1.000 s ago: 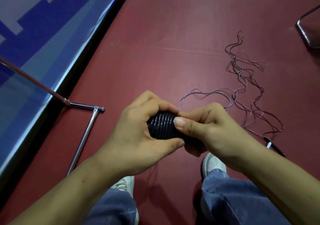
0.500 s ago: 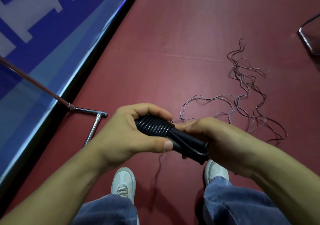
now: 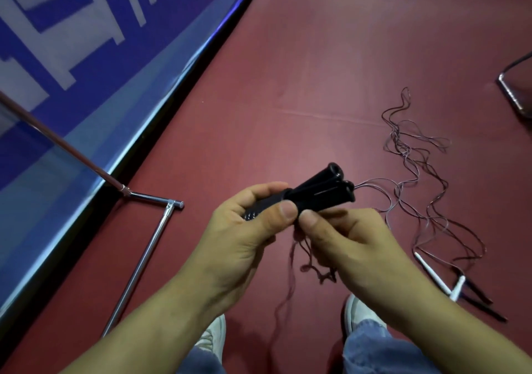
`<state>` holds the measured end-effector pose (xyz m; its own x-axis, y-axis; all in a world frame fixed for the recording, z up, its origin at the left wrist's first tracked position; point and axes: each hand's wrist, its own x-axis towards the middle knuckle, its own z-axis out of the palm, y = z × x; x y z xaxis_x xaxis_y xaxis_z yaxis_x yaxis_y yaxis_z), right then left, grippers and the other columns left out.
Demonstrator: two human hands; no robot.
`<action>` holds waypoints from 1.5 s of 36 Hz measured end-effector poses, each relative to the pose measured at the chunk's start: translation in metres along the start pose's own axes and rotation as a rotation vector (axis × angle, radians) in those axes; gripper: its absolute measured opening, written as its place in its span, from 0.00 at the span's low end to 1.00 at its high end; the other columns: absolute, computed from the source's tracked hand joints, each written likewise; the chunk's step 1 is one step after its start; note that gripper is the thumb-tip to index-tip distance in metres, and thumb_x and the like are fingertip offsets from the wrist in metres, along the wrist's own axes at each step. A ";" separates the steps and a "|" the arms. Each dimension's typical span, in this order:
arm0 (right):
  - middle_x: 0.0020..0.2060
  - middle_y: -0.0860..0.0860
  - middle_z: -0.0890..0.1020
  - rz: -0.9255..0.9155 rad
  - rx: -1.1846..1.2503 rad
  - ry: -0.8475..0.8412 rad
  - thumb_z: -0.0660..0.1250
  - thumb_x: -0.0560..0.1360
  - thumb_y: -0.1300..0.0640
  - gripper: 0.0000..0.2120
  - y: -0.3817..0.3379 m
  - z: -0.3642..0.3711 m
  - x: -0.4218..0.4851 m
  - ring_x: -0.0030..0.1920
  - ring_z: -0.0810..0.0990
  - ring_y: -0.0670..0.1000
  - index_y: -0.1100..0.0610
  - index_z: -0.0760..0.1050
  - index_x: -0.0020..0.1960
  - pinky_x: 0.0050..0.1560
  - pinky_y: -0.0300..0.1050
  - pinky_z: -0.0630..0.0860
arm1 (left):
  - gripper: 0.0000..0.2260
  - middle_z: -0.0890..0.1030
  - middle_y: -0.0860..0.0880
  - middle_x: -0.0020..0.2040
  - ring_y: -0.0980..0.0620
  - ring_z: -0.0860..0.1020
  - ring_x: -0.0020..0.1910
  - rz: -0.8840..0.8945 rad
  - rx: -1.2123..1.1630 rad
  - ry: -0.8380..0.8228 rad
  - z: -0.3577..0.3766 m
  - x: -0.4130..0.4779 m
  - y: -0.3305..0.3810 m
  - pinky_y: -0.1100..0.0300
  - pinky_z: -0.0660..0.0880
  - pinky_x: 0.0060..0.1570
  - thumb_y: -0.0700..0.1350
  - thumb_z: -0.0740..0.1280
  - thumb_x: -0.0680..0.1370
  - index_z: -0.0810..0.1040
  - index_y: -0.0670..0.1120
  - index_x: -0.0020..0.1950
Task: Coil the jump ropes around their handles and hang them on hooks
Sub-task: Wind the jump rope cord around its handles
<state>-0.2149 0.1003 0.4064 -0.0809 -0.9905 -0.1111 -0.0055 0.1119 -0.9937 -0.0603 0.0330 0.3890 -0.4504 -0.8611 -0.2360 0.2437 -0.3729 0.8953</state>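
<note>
Two black jump-rope handles (image 3: 322,190) lie side by side, their open ends pointing up and right. My left hand (image 3: 247,229) grips their lower part, where black rope is coiled round them. My right hand (image 3: 342,238) pinches the handles from below, thumb next to my left thumb. A thin loose rope end (image 3: 290,267) dangles beneath my hands. More thin ropes (image 3: 417,172) lie tangled on the red floor to the right, with white and black handles (image 3: 457,284) at their near end.
A chrome rack base (image 3: 149,247) with a slanted pole stands on the floor at left, beside a blue and white banner (image 3: 86,56). A metal frame corner (image 3: 515,97) shows at the right edge. My white shoes and jeans are below.
The handles turned: their free ends pointed down and right, now up and right. My right hand shifted from gripping the handle ends to pinching them near my left thumb.
</note>
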 end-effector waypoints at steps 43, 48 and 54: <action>0.40 0.64 0.84 0.036 0.053 0.101 0.74 0.76 0.62 0.09 -0.001 -0.024 0.017 0.39 0.83 0.56 0.68 0.78 0.45 0.45 0.55 0.82 | 0.22 0.77 0.54 0.44 0.57 0.78 0.45 0.449 0.953 0.077 0.004 -0.002 0.020 0.72 0.69 0.43 0.57 0.78 0.64 0.83 0.56 0.56; 0.33 0.59 0.83 0.078 0.009 0.060 0.65 0.80 0.69 0.03 -0.005 -0.011 0.014 0.32 0.83 0.55 0.66 0.77 0.50 0.34 0.47 0.77 | 0.25 0.72 0.53 0.43 0.56 0.75 0.41 0.452 1.096 0.086 -0.004 0.002 0.019 0.71 0.68 0.40 0.57 0.84 0.61 0.84 0.56 0.57; 0.32 0.54 0.83 0.118 -0.101 0.145 0.65 0.80 0.65 0.04 0.002 -0.002 0.014 0.34 0.81 0.51 0.60 0.78 0.49 0.44 0.56 0.79 | 0.20 0.69 0.54 0.36 0.54 0.71 0.34 0.498 1.201 0.139 -0.009 0.006 0.018 0.69 0.64 0.32 0.61 0.83 0.57 0.84 0.52 0.40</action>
<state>-0.2178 0.0865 0.4027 -0.2298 -0.9490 -0.2161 -0.0873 0.2412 -0.9665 -0.0509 0.0178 0.3997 -0.4250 -0.8716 0.2445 -0.5891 0.4714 0.6564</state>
